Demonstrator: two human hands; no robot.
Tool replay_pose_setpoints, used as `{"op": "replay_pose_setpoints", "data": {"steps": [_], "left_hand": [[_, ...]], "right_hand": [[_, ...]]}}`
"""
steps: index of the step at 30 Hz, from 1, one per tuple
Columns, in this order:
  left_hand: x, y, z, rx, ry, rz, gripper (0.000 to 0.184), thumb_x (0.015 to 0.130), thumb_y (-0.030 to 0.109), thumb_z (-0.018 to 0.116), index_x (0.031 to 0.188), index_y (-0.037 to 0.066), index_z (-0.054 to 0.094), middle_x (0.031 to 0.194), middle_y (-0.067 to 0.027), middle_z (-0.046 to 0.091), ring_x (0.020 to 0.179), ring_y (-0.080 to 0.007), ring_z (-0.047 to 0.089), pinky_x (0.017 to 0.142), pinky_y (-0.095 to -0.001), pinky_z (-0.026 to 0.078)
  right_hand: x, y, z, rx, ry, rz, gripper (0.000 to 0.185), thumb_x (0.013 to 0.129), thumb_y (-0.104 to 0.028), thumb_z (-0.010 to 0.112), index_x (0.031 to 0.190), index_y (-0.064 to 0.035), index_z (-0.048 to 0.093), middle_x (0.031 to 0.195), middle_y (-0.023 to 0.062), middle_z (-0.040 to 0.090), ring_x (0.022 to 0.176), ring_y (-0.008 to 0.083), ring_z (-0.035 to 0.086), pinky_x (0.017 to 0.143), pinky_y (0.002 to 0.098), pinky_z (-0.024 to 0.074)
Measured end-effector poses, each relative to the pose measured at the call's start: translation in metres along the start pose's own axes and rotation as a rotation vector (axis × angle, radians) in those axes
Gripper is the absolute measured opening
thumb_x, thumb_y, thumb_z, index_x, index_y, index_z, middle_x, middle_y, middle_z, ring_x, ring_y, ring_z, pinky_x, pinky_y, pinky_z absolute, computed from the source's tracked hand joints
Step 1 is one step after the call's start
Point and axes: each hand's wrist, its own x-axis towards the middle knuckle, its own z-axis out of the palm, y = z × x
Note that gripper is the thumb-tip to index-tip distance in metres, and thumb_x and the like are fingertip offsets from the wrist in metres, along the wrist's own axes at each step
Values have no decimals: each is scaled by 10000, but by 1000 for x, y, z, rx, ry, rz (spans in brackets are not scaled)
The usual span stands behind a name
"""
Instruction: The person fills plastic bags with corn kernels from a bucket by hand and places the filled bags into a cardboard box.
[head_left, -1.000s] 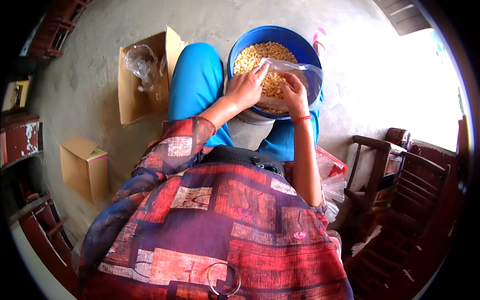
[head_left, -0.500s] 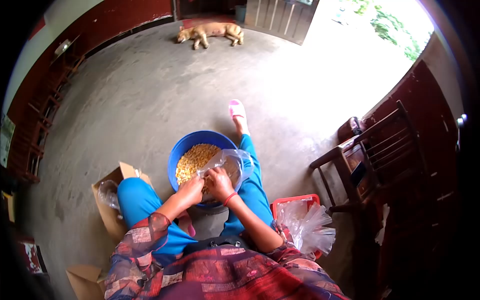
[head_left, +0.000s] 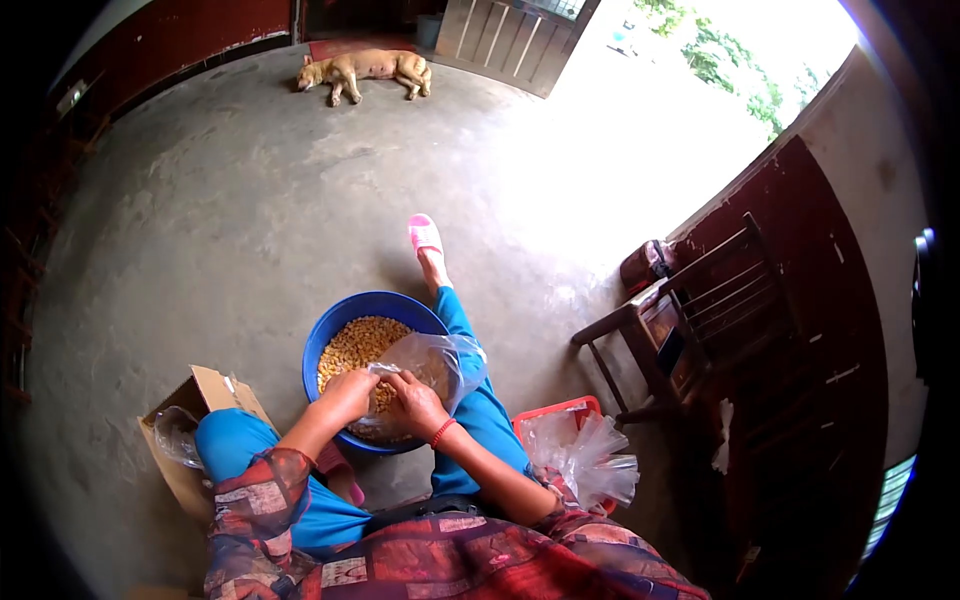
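A clear plastic bag (head_left: 440,362) hangs over the right part of a blue tub (head_left: 312,352) between my legs. Yellow corn kernels (head_left: 358,343) lie inside the tub. My left hand (head_left: 349,391) is closed on the near left edge of the bag. Beside it, my right hand (head_left: 416,403), with a red band at the wrist, grips the same edge. The two hands are close together over the tub, and their fingertips are partly hidden. Whether anything is inside the bag, I cannot tell, since kernels show through the plastic.
At my right stands a red basket (head_left: 560,408) with clear plastic bags (head_left: 585,450). A cardboard box (head_left: 228,388) is by my left knee. Further right is a wooden chair (head_left: 640,335) with a phone (head_left: 671,350) on it. A dog (head_left: 368,68) lies on the floor near the doorway.
The view has swung to the right, so the room sits further left and the tub slightly lower. Both hands remain on the bag's edge, with only a small shift of the fingers.
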Motion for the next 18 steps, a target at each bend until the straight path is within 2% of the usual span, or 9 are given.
{"op": "replay_pose_setpoints", "data": {"steps": [3, 8, 10, 12, 13, 14, 16, 17, 18], "left_hand": [[-1, 9, -5, -28, 26, -4, 281, 721, 52, 470, 986, 57, 560, 896, -173, 588, 813, -347, 571, 702, -445, 463], [-5, 24, -22, -120, 120, -29, 353, 724, 39, 471, 1071, 69, 524, 933, -183, 584, 845, -347, 564, 724, -451, 456], [-2, 25, -20, -155, 214, 20, 343, 736, 34, 475, 1074, 69, 515, 928, -183, 593, 801, -359, 584, 683, -449, 471], [2, 34, -25, -518, 212, -100, 417, 734, 22, 485, 1145, 94, 487, 967, -199, 579, 818, -363, 580, 703, -457, 465], [9, 22, -7, -571, 370, 10, 474, 744, -18, 460, 1201, 106, 443, 902, -191, 590, 737, -314, 610, 643, -414, 493], [9, 21, -7, -575, 373, 11, 474, 744, -18, 460, 1201, 106, 443, 902, -191, 590, 737, -314, 610, 643, -414, 493], [10, 23, -11, -1203, 181, -323, 502, 754, -58, 417, 1226, 113, 407, 816, -140, 572, 648, -219, 595, 563, -335, 504], [8, 30, -21, -1306, 150, -369, 552, 781, -85, 263, 1286, 130, 320, 728, -60, 499, 579, -110, 537, 506, -246, 497], [10, 24, -17, -1310, 152, -368, 552, 781, -85, 263, 1286, 130, 320, 728, -60, 499, 579, -110, 537, 506, -246, 497]], "right_hand": [[0, 8, 7, 10, 92, -32, 406, 686, -5, 471, 1080, -101, 494, 940, 177, 527, 827, 370, 553, 715, 428, 460], [-1, 11, 8, -40, -34, -2, 408, 682, -15, 488, 1080, -107, 495, 928, 176, 527, 814, 370, 556, 691, 421, 469], [-1, 12, 8, -78, -68, -13, 388, 689, -30, 500, 1071, -99, 495, 892, 175, 521, 799, 370, 554, 674, 423, 467], [-1, 10, 9, -93, -62, 9, 371, 694, -39, 506, 1061, -94, 499, 878, 175, 518, 791, 370, 552, 668, 424, 464], [0, 10, 9, -107, -50, 33, 354, 698, -49, 513, 1050, -90, 503, 864, 174, 515, 783, 369, 551, 663, 425, 462], [0, 8, 8, -111, -52, 33, 354, 698, -49, 513, 1050, -90, 503, 864, 174, 515, 783, 369, 551, 663, 425, 462], [0, 4, 4, -55, -27, 28, 315, 705, -64, 519, 1019, -82, 518, 867, 169, 518, 779, 365, 551, 663, 420, 459], [0, 5, 4, -59, -30, 29, 315, 705, -64, 519, 1019, -82, 518, 867, 169, 518, 779, 365, 551, 663, 420, 459], [1, 6, 4, -50, -46, 16, 303, 698, -47, 504, 998, -87, 521, 877, 172, 518, 782, 373, 548, 673, 434, 454]]}}
